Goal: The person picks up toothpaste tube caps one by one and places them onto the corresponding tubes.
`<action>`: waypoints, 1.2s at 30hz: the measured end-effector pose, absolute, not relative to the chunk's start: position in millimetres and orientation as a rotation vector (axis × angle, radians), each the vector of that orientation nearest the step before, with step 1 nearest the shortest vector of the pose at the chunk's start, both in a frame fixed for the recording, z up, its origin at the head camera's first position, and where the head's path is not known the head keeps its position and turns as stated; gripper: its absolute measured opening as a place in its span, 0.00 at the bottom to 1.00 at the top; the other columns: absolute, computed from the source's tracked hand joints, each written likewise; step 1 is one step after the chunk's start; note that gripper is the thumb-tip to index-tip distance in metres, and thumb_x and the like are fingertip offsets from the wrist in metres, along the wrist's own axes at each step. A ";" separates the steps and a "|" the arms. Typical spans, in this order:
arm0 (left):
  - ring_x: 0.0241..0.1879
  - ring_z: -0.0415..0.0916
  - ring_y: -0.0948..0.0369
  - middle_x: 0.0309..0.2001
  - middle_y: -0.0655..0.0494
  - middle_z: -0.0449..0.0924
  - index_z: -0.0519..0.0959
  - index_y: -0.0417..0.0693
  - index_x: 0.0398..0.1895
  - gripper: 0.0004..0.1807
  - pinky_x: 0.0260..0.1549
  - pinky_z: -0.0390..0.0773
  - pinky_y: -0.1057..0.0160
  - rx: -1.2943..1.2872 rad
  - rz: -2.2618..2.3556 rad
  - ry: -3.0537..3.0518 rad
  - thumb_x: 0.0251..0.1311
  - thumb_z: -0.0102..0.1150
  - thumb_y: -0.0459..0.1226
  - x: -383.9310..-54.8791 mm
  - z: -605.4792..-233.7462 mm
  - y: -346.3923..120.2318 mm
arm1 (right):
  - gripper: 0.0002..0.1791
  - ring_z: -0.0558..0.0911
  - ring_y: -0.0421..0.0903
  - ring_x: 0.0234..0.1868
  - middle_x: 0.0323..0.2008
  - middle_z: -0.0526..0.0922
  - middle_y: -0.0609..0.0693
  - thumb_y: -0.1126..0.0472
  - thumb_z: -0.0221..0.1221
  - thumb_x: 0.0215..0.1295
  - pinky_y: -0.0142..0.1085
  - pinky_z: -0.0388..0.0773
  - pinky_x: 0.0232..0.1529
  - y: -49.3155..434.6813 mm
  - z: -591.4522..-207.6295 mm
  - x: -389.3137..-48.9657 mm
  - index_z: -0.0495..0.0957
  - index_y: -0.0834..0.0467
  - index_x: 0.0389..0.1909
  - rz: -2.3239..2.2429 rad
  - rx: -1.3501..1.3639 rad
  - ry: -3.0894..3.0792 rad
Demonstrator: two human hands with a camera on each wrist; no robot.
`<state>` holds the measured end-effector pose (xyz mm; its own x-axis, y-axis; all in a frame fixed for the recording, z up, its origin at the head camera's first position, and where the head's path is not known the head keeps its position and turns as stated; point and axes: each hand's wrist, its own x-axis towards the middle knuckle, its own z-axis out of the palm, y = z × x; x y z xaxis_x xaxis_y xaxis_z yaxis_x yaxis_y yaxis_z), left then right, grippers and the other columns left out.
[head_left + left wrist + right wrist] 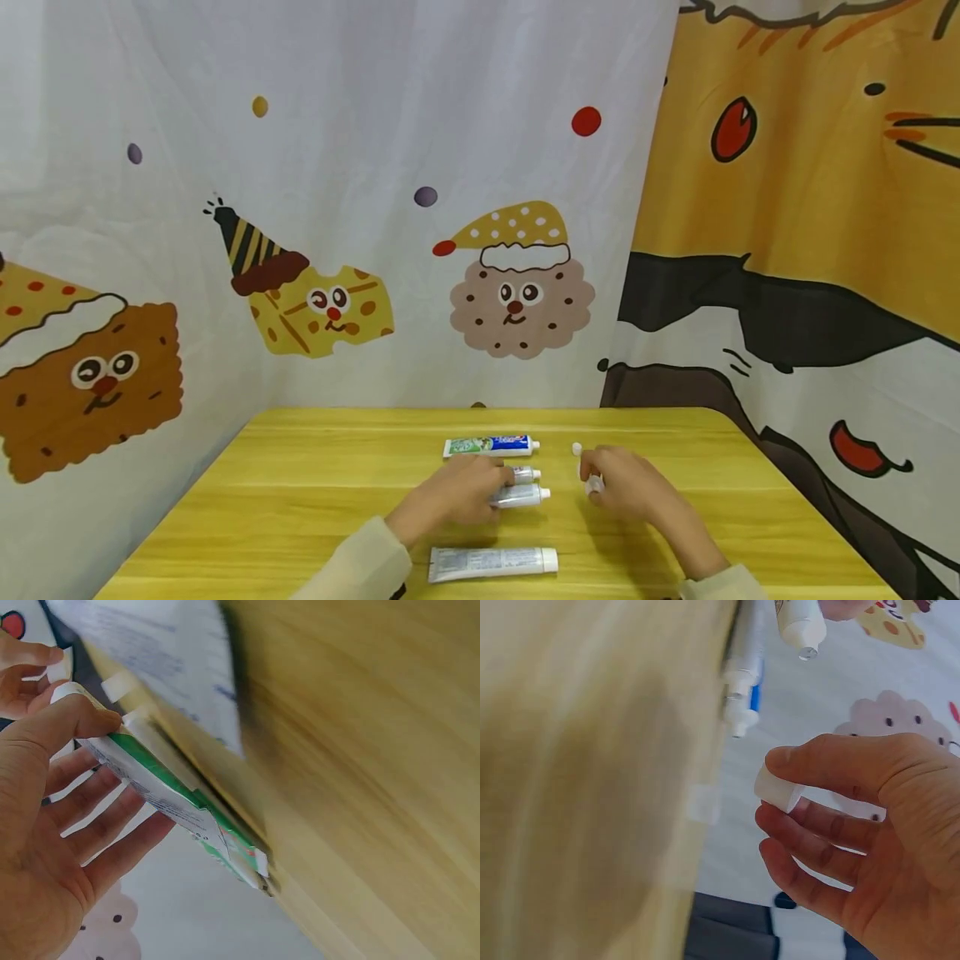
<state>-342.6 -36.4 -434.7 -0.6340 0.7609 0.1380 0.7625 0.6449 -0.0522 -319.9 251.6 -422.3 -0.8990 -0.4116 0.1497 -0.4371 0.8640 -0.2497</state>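
My left hand [468, 487] pinches a white-and-green toothpaste tube [161, 787] between thumb and fingers, and its body is tilted in the left wrist view. The tube's bare nozzle [808, 652] shows in the right wrist view, pointing toward my right hand. Between the thumb and fingertips of my right hand [626, 483] is a small white cap [778, 789], held a short way from that nozzle. A second white cap [577, 448] lies on the table just beyond the right hand. My left hand partly covers two tubes in the head view.
A blue-and-green toothpaste tube [491, 446] without a cap lies at the back of the wooden table [337, 450]. Nearer the front is a white tube [491, 563] with its cap on. A cartoon-printed curtain [360, 150] hangs behind the table.
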 end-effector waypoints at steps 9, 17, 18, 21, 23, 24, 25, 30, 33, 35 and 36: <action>0.33 0.70 0.71 0.46 0.67 0.85 0.84 0.58 0.55 0.21 0.34 0.73 0.69 -1.162 -0.260 -2.749 0.57 0.72 0.46 -339.7 -425.8 -39.5 | 0.10 0.79 0.37 0.33 0.34 0.83 0.41 0.66 0.71 0.57 0.31 0.76 0.33 241.9 -392.0 -312.9 0.82 0.52 0.36 0.442 0.741 -2.727; 0.35 0.73 0.72 0.43 0.70 0.84 0.84 0.61 0.51 0.19 0.34 0.73 0.69 -1.103 -0.466 -2.696 0.54 0.71 0.44 -338.0 -422.2 -43.6 | 0.15 0.85 0.44 0.37 0.43 0.86 0.51 0.71 0.71 0.57 0.31 0.84 0.37 227.0 -368.1 -303.1 0.88 0.60 0.47 0.551 0.760 -2.553; 0.36 0.74 0.72 0.42 0.70 0.84 0.84 0.61 0.51 0.19 0.35 0.74 0.69 -1.100 -0.490 -2.691 0.53 0.71 0.43 -337.9 -421.8 -44.0 | 0.15 0.86 0.44 0.37 0.43 0.86 0.50 0.71 0.71 0.57 0.30 0.84 0.37 225.7 -366.2 -301.8 0.88 0.59 0.46 0.588 0.750 -2.544; 0.38 0.77 0.70 0.42 0.69 0.84 0.84 0.60 0.50 0.19 0.36 0.75 0.69 -1.093 -0.558 -2.682 0.53 0.71 0.43 -337.1 -420.5 -45.5 | 0.14 0.88 0.43 0.38 0.44 0.86 0.50 0.70 0.71 0.58 0.28 0.84 0.39 222.2 -363.9 -299.1 0.85 0.58 0.45 0.705 0.726 -2.522; 0.38 0.78 0.69 0.42 0.69 0.84 0.84 0.60 0.51 0.19 0.37 0.75 0.69 -1.094 -0.592 -2.678 0.53 0.71 0.42 -336.6 -419.4 -46.3 | 0.16 0.88 0.43 0.39 0.45 0.86 0.50 0.70 0.71 0.59 0.29 0.84 0.41 220.6 -364.6 -298.8 0.84 0.57 0.47 0.809 0.725 -2.501; 0.38 0.78 0.69 0.42 0.69 0.84 0.84 0.59 0.51 0.19 0.37 0.76 0.69 -1.098 -0.606 -2.676 0.53 0.71 0.42 -336.2 -418.7 -46.5 | 0.17 0.88 0.43 0.40 0.46 0.86 0.50 0.70 0.71 0.59 0.29 0.84 0.42 220.3 -365.7 -299.0 0.83 0.57 0.48 0.871 0.728 -2.488; 0.38 0.78 0.69 0.42 0.68 0.84 0.84 0.59 0.51 0.19 0.37 0.75 0.70 -1.102 -0.616 -2.675 0.53 0.71 0.42 -335.8 -418.1 -46.8 | 0.17 0.88 0.43 0.41 0.46 0.86 0.51 0.70 0.70 0.60 0.29 0.85 0.42 220.2 -367.1 -299.4 0.83 0.57 0.50 0.936 0.737 -2.471; 0.38 0.78 0.70 0.43 0.68 0.85 0.84 0.58 0.52 0.20 0.36 0.75 0.71 -1.114 -0.619 -2.674 0.54 0.70 0.41 -334.2 -416.4 -47.6 | 0.16 0.84 0.40 0.43 0.48 0.86 0.55 0.66 0.68 0.65 0.32 0.85 0.44 222.8 -377.0 -305.8 0.86 0.56 0.53 1.242 0.816 -2.380; 0.37 0.76 0.71 0.43 0.67 0.85 0.84 0.58 0.53 0.20 0.35 0.74 0.71 -1.109 -0.597 -2.681 0.54 0.70 0.41 -333.5 -416.1 -48.7 | 0.13 0.83 0.37 0.42 0.48 0.86 0.58 0.67 0.67 0.65 0.31 0.84 0.44 224.7 -381.8 -310.3 0.86 0.59 0.50 1.344 0.866 -2.365; 0.36 0.75 0.71 0.43 0.67 0.85 0.84 0.58 0.52 0.20 0.34 0.73 0.71 -1.107 -0.582 -2.687 0.54 0.70 0.41 -333.4 -415.8 -49.5 | 0.13 0.84 0.37 0.42 0.48 0.86 0.61 0.69 0.66 0.65 0.30 0.84 0.45 225.5 -383.4 -312.1 0.85 0.62 0.50 1.419 0.884 -2.371; 0.35 0.75 0.72 0.43 0.67 0.85 0.84 0.58 0.52 0.20 0.34 0.73 0.71 -1.109 -0.574 -2.686 0.54 0.70 0.41 -333.4 -415.6 -49.8 | 0.13 0.85 0.37 0.43 0.48 0.85 0.62 0.70 0.66 0.65 0.30 0.84 0.46 225.8 -383.9 -312.6 0.84 0.63 0.50 1.453 0.884 -2.378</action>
